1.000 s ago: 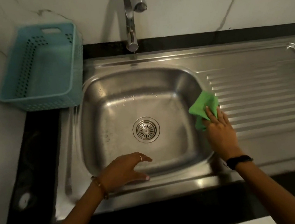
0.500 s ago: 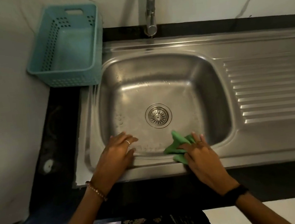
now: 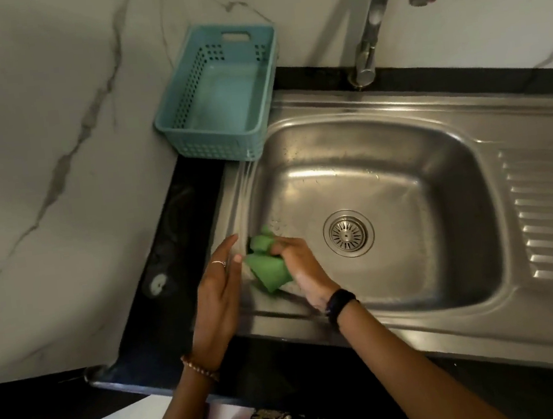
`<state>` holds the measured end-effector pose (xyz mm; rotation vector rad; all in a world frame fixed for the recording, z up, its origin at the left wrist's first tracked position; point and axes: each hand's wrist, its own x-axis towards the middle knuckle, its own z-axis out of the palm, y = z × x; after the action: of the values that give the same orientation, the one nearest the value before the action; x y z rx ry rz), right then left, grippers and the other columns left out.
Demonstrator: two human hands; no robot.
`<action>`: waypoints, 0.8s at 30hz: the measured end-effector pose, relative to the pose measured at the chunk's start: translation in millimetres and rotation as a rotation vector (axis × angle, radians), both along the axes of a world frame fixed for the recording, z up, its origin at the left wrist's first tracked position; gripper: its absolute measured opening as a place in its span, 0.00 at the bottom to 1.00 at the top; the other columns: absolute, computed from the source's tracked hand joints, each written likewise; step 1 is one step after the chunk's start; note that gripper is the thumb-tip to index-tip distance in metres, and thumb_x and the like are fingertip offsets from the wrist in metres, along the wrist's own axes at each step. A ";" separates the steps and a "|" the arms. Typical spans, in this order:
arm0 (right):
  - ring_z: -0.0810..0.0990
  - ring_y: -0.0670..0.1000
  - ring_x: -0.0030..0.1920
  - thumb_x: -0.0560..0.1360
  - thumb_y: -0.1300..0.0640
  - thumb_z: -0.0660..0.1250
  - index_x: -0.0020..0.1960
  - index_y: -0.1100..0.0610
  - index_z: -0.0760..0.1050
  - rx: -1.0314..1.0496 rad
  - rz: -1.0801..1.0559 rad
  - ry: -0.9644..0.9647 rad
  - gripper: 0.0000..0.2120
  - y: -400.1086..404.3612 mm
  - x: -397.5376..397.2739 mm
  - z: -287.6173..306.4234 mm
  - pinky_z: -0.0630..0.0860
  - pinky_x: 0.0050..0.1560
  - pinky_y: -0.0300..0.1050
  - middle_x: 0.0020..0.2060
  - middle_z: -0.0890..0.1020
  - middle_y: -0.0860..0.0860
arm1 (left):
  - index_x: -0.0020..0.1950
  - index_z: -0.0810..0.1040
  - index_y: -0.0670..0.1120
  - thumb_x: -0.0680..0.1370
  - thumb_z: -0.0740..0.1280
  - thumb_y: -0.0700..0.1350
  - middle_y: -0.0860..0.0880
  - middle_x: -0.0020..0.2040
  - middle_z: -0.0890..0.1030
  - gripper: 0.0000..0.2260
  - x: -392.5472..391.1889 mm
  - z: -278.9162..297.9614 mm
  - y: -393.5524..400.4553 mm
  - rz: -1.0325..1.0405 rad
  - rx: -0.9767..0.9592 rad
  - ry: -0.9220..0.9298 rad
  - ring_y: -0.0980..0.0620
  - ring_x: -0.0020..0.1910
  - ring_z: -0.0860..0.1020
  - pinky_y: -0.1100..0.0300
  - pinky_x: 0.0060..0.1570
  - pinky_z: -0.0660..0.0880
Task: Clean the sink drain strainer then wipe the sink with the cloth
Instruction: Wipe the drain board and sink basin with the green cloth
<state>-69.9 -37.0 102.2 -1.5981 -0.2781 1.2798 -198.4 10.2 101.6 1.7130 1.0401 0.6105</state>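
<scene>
We have swept the green cloth [image 3: 268, 268], clenched in our right hand [image 3: 300, 268], from right of the drain strainer [image 3: 348, 233] to its left, so wiping advances; our left hand [image 3: 218, 302] stays flat, fingers together.

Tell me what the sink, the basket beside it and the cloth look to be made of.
Sink: probably stainless steel, brushed finish, grey sheen with soft reflections and pressed drainer ridges.
Basket: teal plastic, matte, moulded perforated walls and a handle slot.
Cloth in the right hand: green soft fabric, possibly microfibre; it folds and bunches.
</scene>
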 end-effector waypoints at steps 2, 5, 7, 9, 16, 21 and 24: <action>0.81 0.51 0.41 0.76 0.63 0.57 0.56 0.59 0.77 0.062 -0.185 0.277 0.13 -2.3 17.4 5.7 0.77 0.40 0.41 0.45 0.84 0.54 | 0.65 0.73 0.49 0.80 0.58 0.45 0.54 0.62 0.76 0.14 2.7 2.5 -0.3 0.105 -0.057 -0.093 0.66 0.61 0.72 0.73 0.63 0.66; 0.80 0.52 0.37 0.72 0.59 0.59 0.48 0.59 0.78 0.189 -0.399 0.542 0.10 -18.9 41.7 18.1 0.75 0.43 0.45 0.38 0.82 0.55 | 0.64 0.74 0.51 0.81 0.56 0.48 0.53 0.62 0.77 0.14 15.4 5.3 1.0 0.212 -0.207 -0.169 0.60 0.63 0.73 0.62 0.65 0.67; 0.84 0.55 0.40 0.69 0.56 0.61 0.46 0.60 0.81 0.300 -0.468 0.662 0.12 -29.0 51.9 25.3 0.76 0.49 0.48 0.40 0.85 0.56 | 0.67 0.70 0.46 0.82 0.52 0.49 0.48 0.66 0.74 0.17 34.5 11.4 0.0 0.200 -0.471 -0.290 0.53 0.67 0.71 0.59 0.66 0.66; 0.85 0.55 0.46 0.73 0.51 0.60 0.47 0.58 0.83 0.447 -0.497 0.743 0.15 -35.7 56.5 35.6 0.78 0.52 0.50 0.45 0.86 0.55 | 0.67 0.67 0.41 0.83 0.49 0.47 0.50 0.60 0.78 0.18 56.7 20.2 -9.4 0.099 -0.630 -0.334 0.62 0.61 0.75 0.68 0.60 0.70; 0.84 0.56 0.46 0.69 0.40 0.66 0.45 0.53 0.83 0.628 -0.636 0.684 0.17 -67.3 73.4 56.9 0.78 0.53 0.53 0.44 0.86 0.53 | 0.56 0.79 0.46 0.77 0.52 0.58 0.47 0.52 0.83 0.22 113.1 32.0 -26.6 -0.048 -1.199 -0.563 0.46 0.51 0.79 0.53 0.52 0.77; 0.77 0.53 0.54 0.51 0.39 0.79 0.66 0.61 0.70 0.376 -0.557 0.289 0.50 -109.2 94.8 53.1 0.66 0.61 0.50 0.56 0.76 0.51 | 0.57 0.80 0.47 0.66 0.62 0.64 0.46 0.52 0.84 0.27 131.0 47.1 -20.0 -0.237 -1.284 -0.563 0.47 0.48 0.83 0.52 0.47 0.81; 0.83 0.45 0.34 0.78 0.41 0.53 0.43 0.44 0.84 0.584 -0.572 0.265 0.22 -120.5 118.2 59.7 0.81 0.40 0.45 0.34 0.84 0.42 | 0.53 0.80 0.45 0.71 0.63 0.53 0.46 0.44 0.86 0.16 141.8 50.0 -16.0 -0.279 -1.174 -0.378 0.48 0.41 0.84 0.56 0.38 0.82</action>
<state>48.3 -157.5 161.9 -0.9007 -0.0122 0.8407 -56.6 -5.8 151.5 0.6387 0.6306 0.0576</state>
